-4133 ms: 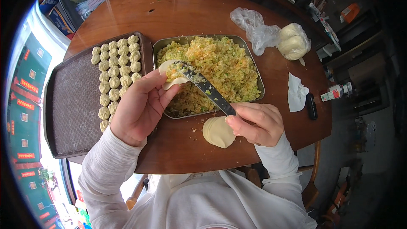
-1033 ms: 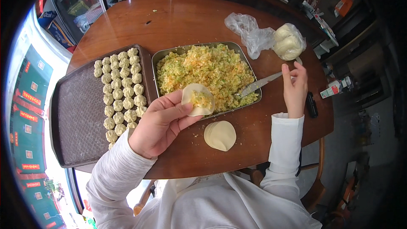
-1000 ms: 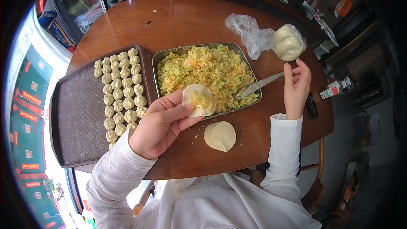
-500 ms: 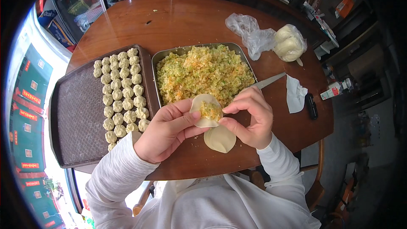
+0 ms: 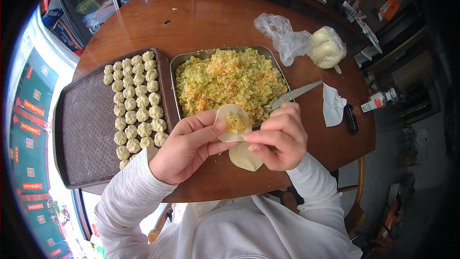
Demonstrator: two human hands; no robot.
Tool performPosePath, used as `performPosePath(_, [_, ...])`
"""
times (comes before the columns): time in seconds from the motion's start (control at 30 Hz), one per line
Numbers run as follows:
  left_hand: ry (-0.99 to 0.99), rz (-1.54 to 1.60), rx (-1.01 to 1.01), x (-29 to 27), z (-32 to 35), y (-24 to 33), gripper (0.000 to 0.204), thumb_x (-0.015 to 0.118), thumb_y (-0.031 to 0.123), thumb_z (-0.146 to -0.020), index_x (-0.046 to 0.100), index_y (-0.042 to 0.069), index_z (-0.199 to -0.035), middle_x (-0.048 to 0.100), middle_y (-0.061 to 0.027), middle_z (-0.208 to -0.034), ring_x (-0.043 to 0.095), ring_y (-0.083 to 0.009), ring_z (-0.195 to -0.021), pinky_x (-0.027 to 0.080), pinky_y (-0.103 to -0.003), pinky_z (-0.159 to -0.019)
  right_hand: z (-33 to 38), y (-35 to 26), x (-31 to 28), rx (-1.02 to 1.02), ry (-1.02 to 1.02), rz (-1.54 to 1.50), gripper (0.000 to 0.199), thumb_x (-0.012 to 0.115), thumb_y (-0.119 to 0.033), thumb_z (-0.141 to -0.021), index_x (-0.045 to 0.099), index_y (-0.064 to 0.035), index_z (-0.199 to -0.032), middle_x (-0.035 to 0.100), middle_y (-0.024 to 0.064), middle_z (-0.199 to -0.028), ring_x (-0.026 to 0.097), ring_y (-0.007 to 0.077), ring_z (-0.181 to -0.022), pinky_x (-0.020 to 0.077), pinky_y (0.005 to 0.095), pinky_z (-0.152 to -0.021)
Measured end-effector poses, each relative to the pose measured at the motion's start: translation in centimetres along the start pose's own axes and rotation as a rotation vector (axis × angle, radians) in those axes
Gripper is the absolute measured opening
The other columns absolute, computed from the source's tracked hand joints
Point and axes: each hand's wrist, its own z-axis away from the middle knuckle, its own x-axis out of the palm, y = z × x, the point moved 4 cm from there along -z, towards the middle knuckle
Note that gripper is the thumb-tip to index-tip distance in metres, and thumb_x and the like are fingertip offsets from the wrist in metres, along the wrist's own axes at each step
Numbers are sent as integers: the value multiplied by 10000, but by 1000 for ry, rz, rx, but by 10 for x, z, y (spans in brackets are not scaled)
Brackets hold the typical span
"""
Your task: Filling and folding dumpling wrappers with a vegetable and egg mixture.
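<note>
My left hand (image 5: pixel 184 148) cups a round dough wrapper (image 5: pixel 232 123) with a spoonful of yellow-green filling in its middle. My right hand (image 5: pixel 280 136) pinches the wrapper's lower right edge with thumb and fingers. Both hands hover over the near rim of a metal pan (image 5: pixel 173 65) heaped with chopped filling (image 5: pixel 229 79). A knife (image 5: pixel 294 94) rests with its blade in the pan's right side, just above my right hand. A flat stack of spare wrappers (image 5: pixel 244 157) lies on the table under my hands.
A dark tray (image 5: pixel 86 129) on the left holds several rows of folded dumplings (image 5: pixel 136 103). At the back right of the round wooden table (image 5: pixel 211 19) sit a bagged dough lump (image 5: pixel 326 48) and a clear plastic bag (image 5: pixel 280 36). A paper napkin (image 5: pixel 332 105) and a black object (image 5: pixel 351 118) lie right.
My right hand laid the knife on the pan's edge, came back to the filled wrapper in my left hand and now pinches its edge.
</note>
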Motion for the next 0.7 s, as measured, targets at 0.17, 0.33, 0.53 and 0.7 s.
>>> performPosePath(0.17, [-20,49,-3,1,-2,0,376,429,66,-1025,434,-80,-1371,578,-185,-1304,601,-258,-1190,509,-363,-1034,5,-7,8,-116,-13,124,338,862,-197,-626,749,-205,-945,506,-70,-842,473,153,-766,372,331,-738])
performPosePath(0.33, [-13,71,-11,0,-1,2,360,413,75,-1029,445,-73,-1356,592,-179,-1277,608,-251,-1177,514,-355,-1027,8,-7,12,-201,-34,213,361,869,-201,-606,746,-241,-943,476,-81,-851,469,148,-804,383,330,-764])
performPosePath(0.53, [-8,74,-20,3,-1,3,334,434,101,-1033,486,-63,-1318,608,-155,-1249,617,-220,-1158,516,-331,-1021,6,-6,3,-141,25,160,336,853,-193,-640,744,-205,-957,482,-61,-848,470,165,-791,402,340,-739])
performPosePath(0.7, [-12,62,-33,3,-2,3,339,435,98,-1031,480,-70,-1322,601,-153,-1260,613,-219,-1163,508,-325,-1031,7,0,1,-122,6,191,318,818,-223,-694,750,-172,-1000,514,-59,-867,487,158,-821,403,335,-780])
